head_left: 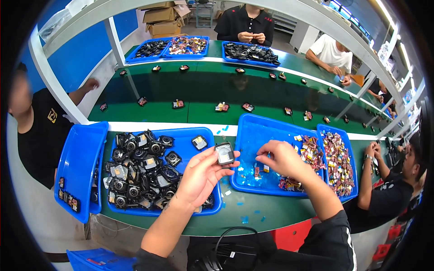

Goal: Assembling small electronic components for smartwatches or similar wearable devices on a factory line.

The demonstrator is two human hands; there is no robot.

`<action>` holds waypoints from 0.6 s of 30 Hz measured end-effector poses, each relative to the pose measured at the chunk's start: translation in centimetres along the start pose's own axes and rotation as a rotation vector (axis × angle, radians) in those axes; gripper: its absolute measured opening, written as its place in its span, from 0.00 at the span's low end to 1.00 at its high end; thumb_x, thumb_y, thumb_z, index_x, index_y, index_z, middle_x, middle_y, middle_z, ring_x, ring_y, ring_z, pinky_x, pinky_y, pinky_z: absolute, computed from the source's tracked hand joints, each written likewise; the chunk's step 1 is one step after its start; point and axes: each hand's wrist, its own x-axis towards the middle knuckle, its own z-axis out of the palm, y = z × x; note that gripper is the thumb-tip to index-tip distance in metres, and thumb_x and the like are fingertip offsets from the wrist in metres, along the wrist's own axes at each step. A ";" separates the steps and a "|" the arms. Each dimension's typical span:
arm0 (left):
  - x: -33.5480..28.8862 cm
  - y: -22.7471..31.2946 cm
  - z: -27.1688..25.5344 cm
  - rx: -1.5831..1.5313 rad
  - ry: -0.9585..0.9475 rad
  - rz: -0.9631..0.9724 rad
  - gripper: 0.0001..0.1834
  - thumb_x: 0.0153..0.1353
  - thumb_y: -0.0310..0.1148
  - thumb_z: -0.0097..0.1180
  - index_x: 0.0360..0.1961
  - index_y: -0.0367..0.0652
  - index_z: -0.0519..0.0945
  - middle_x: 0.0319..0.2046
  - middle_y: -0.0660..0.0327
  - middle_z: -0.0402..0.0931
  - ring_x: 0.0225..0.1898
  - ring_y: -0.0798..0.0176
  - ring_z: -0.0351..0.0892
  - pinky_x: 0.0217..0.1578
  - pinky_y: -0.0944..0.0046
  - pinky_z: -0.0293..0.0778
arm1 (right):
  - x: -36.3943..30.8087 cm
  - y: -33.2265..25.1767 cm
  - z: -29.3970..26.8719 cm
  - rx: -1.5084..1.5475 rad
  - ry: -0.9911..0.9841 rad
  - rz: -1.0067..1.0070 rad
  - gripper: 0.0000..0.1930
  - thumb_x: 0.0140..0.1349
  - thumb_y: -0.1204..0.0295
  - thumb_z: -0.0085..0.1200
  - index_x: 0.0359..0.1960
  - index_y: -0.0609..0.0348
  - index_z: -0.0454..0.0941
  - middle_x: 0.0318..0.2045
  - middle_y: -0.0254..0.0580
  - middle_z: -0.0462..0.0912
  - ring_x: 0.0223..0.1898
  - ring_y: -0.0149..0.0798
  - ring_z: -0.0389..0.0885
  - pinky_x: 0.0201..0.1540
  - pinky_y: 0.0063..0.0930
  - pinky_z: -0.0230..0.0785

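Observation:
My left hand (197, 180) grips a square dark-rimmed watch case (224, 153) by its edges, its pale inner side facing up. My right hand (284, 159) hovers over the blue tray (246, 135) on the right, fingers curled and a small gap showing between thumb and forefinger. Nothing shows in that gap. Small battery-like pieces (257, 173) with yellow and white ends lie just under it, and a heap of similar red-brown and yellow pieces (311, 153) fills the tray's right side. Left of my hands, another blue tray (192, 133) holds piled black watch cases (135, 180).
A narrow blue tray (337, 162) of small parts stands at the right; a tilted blue tray (74, 167) is at the left. Beyond, small watch modules (178, 104) sit spaced along a green conveyor (158, 83). Co-workers sit across and beside me. Blue film scraps (244, 220) dot the bench.

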 end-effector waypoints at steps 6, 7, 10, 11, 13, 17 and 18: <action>-0.1 -1.6 0.3 -0.030 0.056 -0.012 0.19 0.72 0.28 0.40 0.61 0.34 0.63 0.53 0.39 0.73 0.47 0.51 0.82 0.46 0.61 0.80 | -1.7 -1.1 2.9 -0.168 -0.032 0.092 0.10 0.54 0.66 0.64 0.29 0.58 0.77 0.27 0.45 0.81 0.32 0.50 0.82 0.34 0.42 0.74; 0.0 -1.8 0.4 0.029 0.065 0.020 0.21 0.71 0.27 0.41 0.63 0.38 0.61 0.52 0.40 0.74 0.45 0.53 0.82 0.44 0.62 0.80 | -1.8 -1.2 2.9 -0.166 -0.020 0.101 0.10 0.54 0.67 0.64 0.28 0.58 0.76 0.27 0.45 0.81 0.32 0.51 0.82 0.33 0.43 0.74; 0.1 -2.4 0.0 0.152 0.058 0.068 0.24 0.70 0.25 0.43 0.66 0.43 0.57 0.48 0.44 0.76 0.41 0.58 0.82 0.41 0.65 0.79 | -2.2 -1.5 2.3 -0.068 0.022 0.126 0.09 0.54 0.70 0.64 0.28 0.59 0.76 0.27 0.45 0.81 0.30 0.48 0.81 0.32 0.39 0.73; 0.1 -2.6 -0.1 0.214 0.040 0.079 0.26 0.69 0.23 0.43 0.67 0.45 0.55 0.46 0.47 0.76 0.39 0.61 0.81 0.38 0.67 0.79 | -2.4 -1.6 1.9 0.029 0.049 0.146 0.08 0.54 0.72 0.64 0.29 0.60 0.76 0.26 0.43 0.81 0.29 0.43 0.82 0.31 0.35 0.73; 0.0 -3.0 -0.7 0.363 0.058 0.095 0.27 0.69 0.22 0.44 0.66 0.46 0.55 0.44 0.48 0.76 0.38 0.63 0.81 0.37 0.68 0.78 | -3.0 -2.9 0.7 0.208 0.110 0.223 0.08 0.55 0.74 0.64 0.30 0.61 0.76 0.26 0.39 0.80 0.29 0.37 0.80 0.31 0.31 0.72; -0.2 -3.5 0.0 0.504 0.053 0.167 0.18 0.68 0.22 0.47 0.58 0.40 0.66 0.39 0.55 0.77 0.31 0.68 0.80 0.30 0.71 0.76 | -4.3 -3.3 0.6 0.545 0.287 0.247 0.07 0.58 0.77 0.63 0.32 0.62 0.76 0.25 0.31 0.78 0.29 0.23 0.76 0.33 0.18 0.70; 0.0 -3.2 0.2 0.552 0.006 0.150 0.15 0.68 0.23 0.47 0.55 0.38 0.70 0.38 0.56 0.77 0.29 0.69 0.79 0.28 0.71 0.76 | -4.3 -3.4 0.7 0.592 0.347 0.198 0.07 0.58 0.77 0.63 0.31 0.62 0.76 0.25 0.31 0.79 0.28 0.23 0.76 0.33 0.18 0.70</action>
